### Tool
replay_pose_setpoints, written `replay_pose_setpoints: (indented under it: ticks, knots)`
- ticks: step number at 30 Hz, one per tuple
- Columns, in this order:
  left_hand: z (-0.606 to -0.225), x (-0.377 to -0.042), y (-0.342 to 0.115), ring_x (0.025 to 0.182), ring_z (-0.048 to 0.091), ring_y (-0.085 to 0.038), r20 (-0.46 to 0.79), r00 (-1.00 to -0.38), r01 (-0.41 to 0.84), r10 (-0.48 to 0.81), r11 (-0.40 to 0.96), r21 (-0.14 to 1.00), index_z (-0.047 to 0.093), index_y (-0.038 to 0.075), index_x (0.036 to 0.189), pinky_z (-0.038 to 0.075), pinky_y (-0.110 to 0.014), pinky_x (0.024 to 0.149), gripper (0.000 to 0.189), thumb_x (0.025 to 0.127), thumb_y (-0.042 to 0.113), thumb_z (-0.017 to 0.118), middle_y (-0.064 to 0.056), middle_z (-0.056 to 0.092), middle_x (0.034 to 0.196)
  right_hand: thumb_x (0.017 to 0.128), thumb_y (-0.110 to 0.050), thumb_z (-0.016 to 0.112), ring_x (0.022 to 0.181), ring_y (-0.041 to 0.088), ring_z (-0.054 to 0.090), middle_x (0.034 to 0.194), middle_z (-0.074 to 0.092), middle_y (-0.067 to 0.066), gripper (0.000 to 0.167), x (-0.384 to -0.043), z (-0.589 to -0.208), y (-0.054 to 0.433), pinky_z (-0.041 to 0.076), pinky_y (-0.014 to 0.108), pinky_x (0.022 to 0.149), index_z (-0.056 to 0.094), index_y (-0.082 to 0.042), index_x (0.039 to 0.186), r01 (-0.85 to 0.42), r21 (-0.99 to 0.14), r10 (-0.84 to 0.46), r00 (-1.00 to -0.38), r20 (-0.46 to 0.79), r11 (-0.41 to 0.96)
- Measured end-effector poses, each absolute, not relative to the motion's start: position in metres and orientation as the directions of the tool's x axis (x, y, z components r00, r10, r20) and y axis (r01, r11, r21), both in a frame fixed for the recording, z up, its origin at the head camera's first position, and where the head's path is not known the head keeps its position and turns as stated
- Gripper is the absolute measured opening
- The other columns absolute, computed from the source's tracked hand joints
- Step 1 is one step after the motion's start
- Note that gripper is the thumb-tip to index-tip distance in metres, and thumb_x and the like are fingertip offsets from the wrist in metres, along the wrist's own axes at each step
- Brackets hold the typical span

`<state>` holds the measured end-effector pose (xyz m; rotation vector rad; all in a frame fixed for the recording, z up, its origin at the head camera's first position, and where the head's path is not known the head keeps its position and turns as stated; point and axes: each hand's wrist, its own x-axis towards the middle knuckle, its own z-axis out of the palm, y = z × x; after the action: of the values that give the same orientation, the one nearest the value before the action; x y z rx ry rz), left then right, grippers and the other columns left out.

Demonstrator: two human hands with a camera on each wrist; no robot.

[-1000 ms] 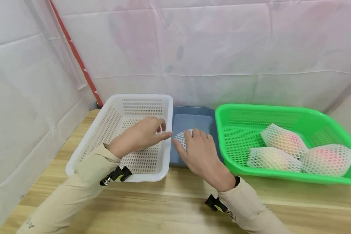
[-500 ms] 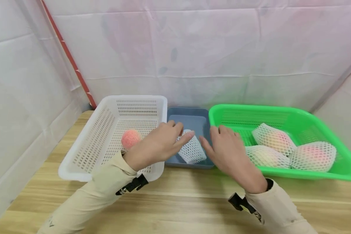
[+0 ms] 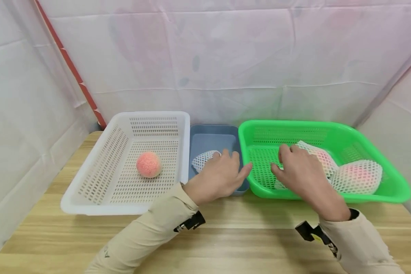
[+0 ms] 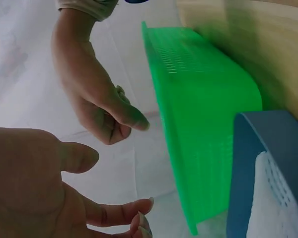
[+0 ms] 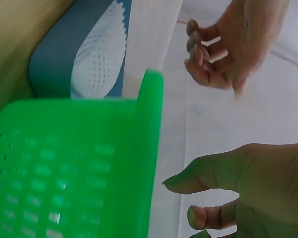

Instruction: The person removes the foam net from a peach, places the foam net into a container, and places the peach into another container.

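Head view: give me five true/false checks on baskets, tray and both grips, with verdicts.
1. The bare pink ball lies in the white basket. True.
2. The tray stands right of the green basket. False: the tray is between the white basket and the green basket.
3. The left grip is closed round the pink ball. False: the left grip holds nothing, apart from the ball.
4. A white foam net lies in the tray, partly hidden. True.
5. The right grip is over the green basket. True.

From afar I saw a wooden table [image 3: 233, 243], pale cloth [image 3: 226, 49] hanging behind it, and a slanting red strip [image 3: 71, 64].
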<state>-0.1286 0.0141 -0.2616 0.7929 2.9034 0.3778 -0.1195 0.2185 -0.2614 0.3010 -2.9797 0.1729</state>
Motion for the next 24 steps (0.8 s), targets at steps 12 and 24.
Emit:
replay_pose_setpoints:
  ticks: [12, 24]
  knots:
    - [-0.284, -0.124, 0.041, 0.092, 0.058, -0.029, -0.026, -0.923, 0.361, 0.385, 0.885, 0.295, 0.052, -0.001, 0.116, 0.050, -0.036, 0.076, 0.066, 0.099, 0.058, 0.029, -0.012, 0.053, 0.095, 0.085, -0.021, 0.068, 0.066, 0.029, 0.053, 0.087, 0.054, 0.020, 0.032, -0.128, -0.265, 0.253, 0.044, 0.042, 0.056, 0.050, 0.004, 0.096, -0.113, -0.177, -0.121, -0.992, -0.037, 0.978]
    - [-0.305, -0.128, 0.046, 0.083, 0.057, -0.026, 0.010, -0.932, 0.346, 0.362, 0.879, 0.327, 0.051, 0.001, 0.094, 0.048, -0.034, 0.067, 0.062, 0.098, 0.060, 0.031, -0.011, 0.051, 0.085, 0.079, -0.021, 0.073, 0.073, 0.034, 0.053, 0.089, 0.053, 0.023, 0.037, -0.132, -0.273, 0.271, 0.043, 0.045, 0.057, 0.051, 0.002, 0.097, -0.103, -0.169, -0.116, -0.990, -0.073, 0.980]
